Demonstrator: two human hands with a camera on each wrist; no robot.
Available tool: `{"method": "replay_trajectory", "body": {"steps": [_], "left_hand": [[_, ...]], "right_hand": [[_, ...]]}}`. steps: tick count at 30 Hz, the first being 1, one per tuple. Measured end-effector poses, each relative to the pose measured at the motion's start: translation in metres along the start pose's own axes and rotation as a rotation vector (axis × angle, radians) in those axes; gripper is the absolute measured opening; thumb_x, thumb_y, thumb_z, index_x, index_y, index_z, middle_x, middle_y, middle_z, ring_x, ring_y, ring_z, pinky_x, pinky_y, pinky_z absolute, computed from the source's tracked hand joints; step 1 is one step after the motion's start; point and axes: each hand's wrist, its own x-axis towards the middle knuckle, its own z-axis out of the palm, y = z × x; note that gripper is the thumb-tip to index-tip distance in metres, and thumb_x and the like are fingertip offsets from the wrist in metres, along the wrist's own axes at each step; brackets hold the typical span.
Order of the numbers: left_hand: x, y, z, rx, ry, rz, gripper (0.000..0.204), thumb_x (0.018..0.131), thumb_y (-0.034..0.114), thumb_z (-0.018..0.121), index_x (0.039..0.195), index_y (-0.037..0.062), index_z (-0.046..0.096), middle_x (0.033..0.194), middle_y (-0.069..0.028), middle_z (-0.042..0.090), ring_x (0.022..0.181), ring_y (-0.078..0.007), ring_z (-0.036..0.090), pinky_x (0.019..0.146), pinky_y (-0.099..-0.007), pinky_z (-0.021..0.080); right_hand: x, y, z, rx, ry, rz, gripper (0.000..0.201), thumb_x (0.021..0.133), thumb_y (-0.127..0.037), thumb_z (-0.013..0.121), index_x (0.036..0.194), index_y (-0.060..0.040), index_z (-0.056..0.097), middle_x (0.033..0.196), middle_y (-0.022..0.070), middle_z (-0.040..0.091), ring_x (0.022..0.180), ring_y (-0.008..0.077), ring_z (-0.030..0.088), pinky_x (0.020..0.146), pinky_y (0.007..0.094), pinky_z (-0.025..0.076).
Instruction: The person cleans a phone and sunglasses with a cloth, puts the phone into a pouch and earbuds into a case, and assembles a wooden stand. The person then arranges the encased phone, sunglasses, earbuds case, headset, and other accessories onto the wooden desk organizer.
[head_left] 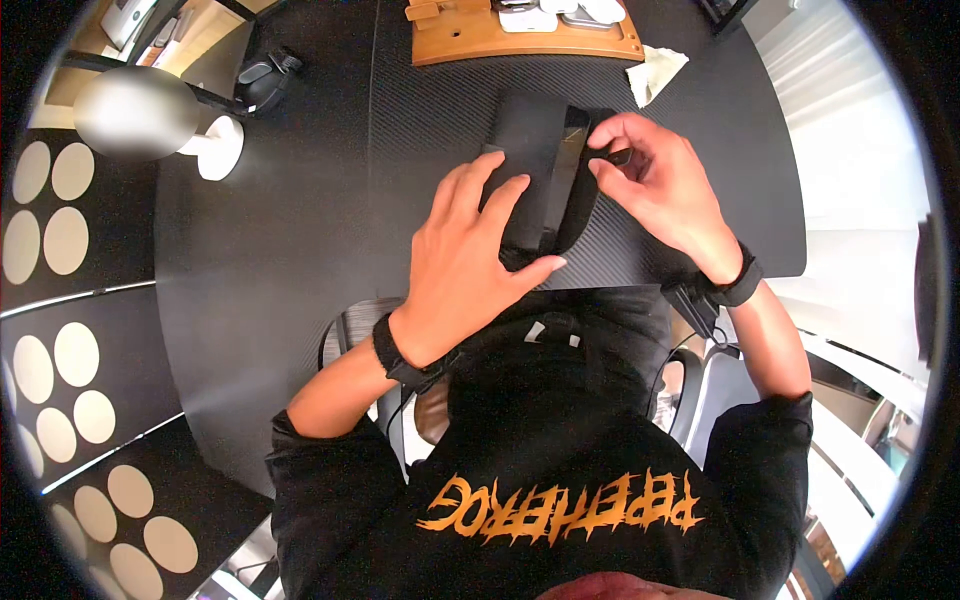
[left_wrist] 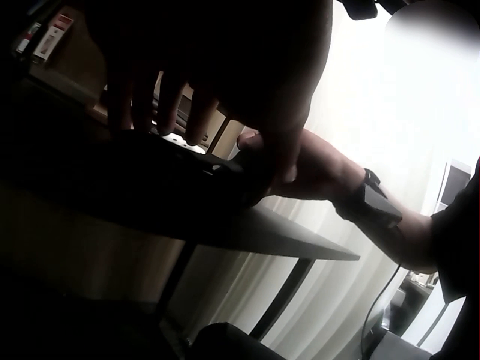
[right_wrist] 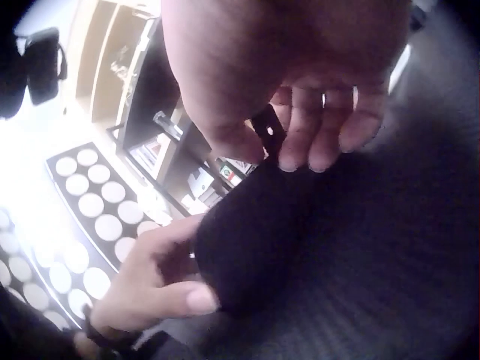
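Observation:
A flat black case (head_left: 528, 125) lies on the dark desk, with a glossy strip (head_left: 566, 170) along its right part and a soft black edge beyond. My left hand (head_left: 465, 245) holds it steady, fingertips at its left side and top, thumb at its near right corner. At the right side my right hand (head_left: 665, 185) pinches a small dark piece (right_wrist: 268, 129) between thumb and index finger; I cannot tell what it is. In the right wrist view the case's rounded dark end (right_wrist: 247, 240) sits between the left thumb and fingers. The left wrist view is mostly in shadow.
Beyond the case stands a wooden desk stand (head_left: 530, 43) holding white items. A crumpled pale tissue (head_left: 658, 75) lies beside it. To the left are a lamp with a white base (head_left: 219, 150) and a black device (head_left: 268, 80). The desk's near edge runs close to my body.

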Motion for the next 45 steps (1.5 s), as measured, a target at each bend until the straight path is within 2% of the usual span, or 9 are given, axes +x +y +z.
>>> {"method": "replay_trajectory", "body": {"steps": [4, 10, 14, 17, 20, 25, 28, 35, 45], "left_hand": [[-0.002, -0.001, 0.003, -0.001, -0.005, -0.018, 0.081, 0.068, 0.028, 0.096, 0.139, 0.0072, 0.064, 0.151, -0.017, 0.055, 0.135, -0.0406, 0.057, 0.112, -0.0493, 0.049], [0.0, -0.007, 0.001, -0.058, 0.005, -0.017, 0.086, 0.067, 0.026, 0.096, 0.143, 0.0066, 0.061, 0.151, -0.0178, 0.055, 0.136, -0.0413, 0.056, 0.113, -0.0485, 0.049], [0.0, -0.007, 0.0, -0.087, -0.006, -0.038, 0.088, 0.067, 0.026, 0.096, 0.145, 0.0067, 0.059, 0.151, -0.0182, 0.055, 0.136, -0.0413, 0.057, 0.114, -0.0481, 0.048], [-0.001, -0.006, 0.001, -0.06, -0.004, -0.024, 0.088, 0.068, 0.024, 0.095, 0.146, 0.0069, 0.058, 0.151, -0.0181, 0.055, 0.135, -0.0413, 0.057, 0.113, -0.048, 0.048], [0.0, -0.004, 0.0, -0.068, 0.02, -0.025, 0.082, 0.071, 0.02, 0.092, 0.145, 0.0065, 0.058, 0.15, -0.0184, 0.056, 0.135, -0.0413, 0.058, 0.113, -0.0481, 0.049], [0.003, -0.003, 0.002, -0.126, 0.065, -0.024, 0.071, 0.079, 0.017, 0.082, 0.144, 0.0052, 0.056, 0.146, -0.0214, 0.059, 0.132, -0.043, 0.06, 0.111, -0.047, 0.05], [0.003, -0.012, 0.003, -0.25, 0.061, -0.017, 0.066, 0.086, 0.022, 0.08, 0.144, 0.0032, 0.055, 0.144, -0.0223, 0.06, 0.131, -0.0432, 0.061, 0.107, -0.0455, 0.051], [-0.001, -0.009, 0.002, -0.288, 0.078, -0.004, 0.069, 0.092, 0.033, 0.079, 0.147, 0.0005, 0.051, 0.142, -0.0245, 0.06, 0.13, -0.0397, 0.063, 0.104, -0.0466, 0.053], [-0.001, -0.004, 0.008, -0.297, 0.103, -0.039, 0.06, 0.087, 0.016, 0.081, 0.141, 0.0056, 0.057, 0.141, -0.0173, 0.063, 0.122, -0.0365, 0.069, 0.098, -0.045, 0.057]], "right_hand": [[0.001, -0.002, -0.004, -0.447, 0.077, 0.063, 0.024, 0.089, -0.023, 0.072, 0.106, -0.0075, 0.078, 0.084, 0.0124, 0.077, 0.079, 0.031, 0.076, 0.077, 0.042, 0.059], [0.008, 0.001, -0.006, -0.279, -0.048, 0.028, 0.032, 0.088, -0.021, 0.07, 0.116, -0.011, 0.081, 0.085, 0.0169, 0.077, 0.081, 0.036, 0.075, 0.084, 0.0453, 0.059], [0.008, -0.016, -0.006, -0.375, -0.114, 0.006, 0.035, 0.091, -0.009, 0.067, 0.124, -0.0063, 0.078, 0.075, 0.0143, 0.069, 0.065, 0.0202, 0.066, 0.068, 0.0357, 0.053], [0.007, -0.012, -0.003, -0.486, -0.056, -0.118, 0.032, 0.09, -0.023, 0.066, 0.116, -0.0106, 0.081, 0.087, 0.016, 0.077, 0.081, 0.0376, 0.074, 0.085, 0.0467, 0.058], [0.005, -0.015, -0.003, -0.501, -0.018, -0.087, 0.026, 0.091, -0.019, 0.067, 0.111, -0.0083, 0.08, 0.089, 0.0143, 0.078, 0.079, 0.0328, 0.075, 0.081, 0.0432, 0.059], [0.008, -0.009, 0.007, 0.145, -0.021, -0.106, 0.013, 0.096, -0.006, 0.072, 0.108, -0.0026, 0.073, 0.084, 0.0032, 0.073, 0.075, 0.0103, 0.069, 0.072, 0.0258, 0.055], [0.014, -0.029, 0.002, 0.336, 0.016, -0.13, 0.013, 0.098, -0.005, 0.071, 0.11, -0.0005, 0.071, 0.084, -0.0007, 0.07, 0.076, 0.0061, 0.066, 0.07, 0.0229, 0.052], [0.015, -0.03, 0.0, 0.248, 0.002, -0.103, 0.011, 0.099, -0.003, 0.07, 0.11, -0.0008, 0.069, 0.084, -0.0007, 0.07, 0.075, 0.006, 0.066, 0.068, 0.0219, 0.052], [0.009, -0.012, 0.012, 0.395, -0.004, -0.072, 0.009, 0.1, -0.003, 0.068, 0.109, -0.0009, 0.068, 0.086, -0.0002, 0.071, 0.076, 0.007, 0.067, 0.068, 0.0232, 0.053]]}}
